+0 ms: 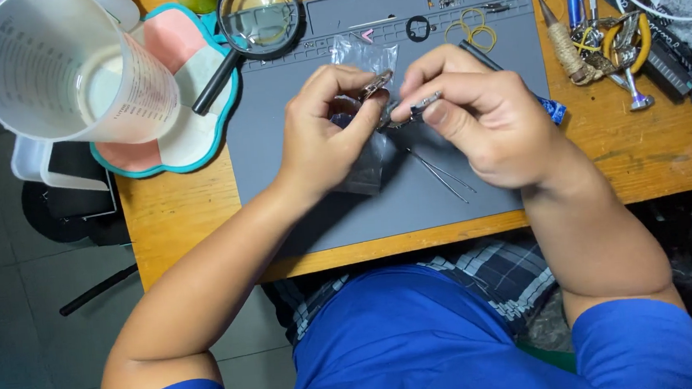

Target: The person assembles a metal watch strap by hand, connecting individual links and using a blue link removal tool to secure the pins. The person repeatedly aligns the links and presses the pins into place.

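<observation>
Both hands meet over a grey work mat [468, 70] on a wooden table. My left hand [326, 126] pinches one end of a metal watch band [376, 85] between thumb and fingers. My right hand [480, 122] grips the other end of the same band, near a small watch piece at the middle. A clear plastic bag [360, 53] lies under and behind the hands. Thin tweezers [441, 175] rest on the mat below my right hand. A dark pen-like tool with a blue tip [552, 109] pokes out behind my right hand.
A large clear measuring jug [65, 72] stands at the far left beside a pink and teal pad [194, 141]. A magnifying glass [254, 21] lies at the mat's top left. Rubber rings [477, 32], pliers, a twine-wrapped tool [567, 49] and watch parts crowd the right side.
</observation>
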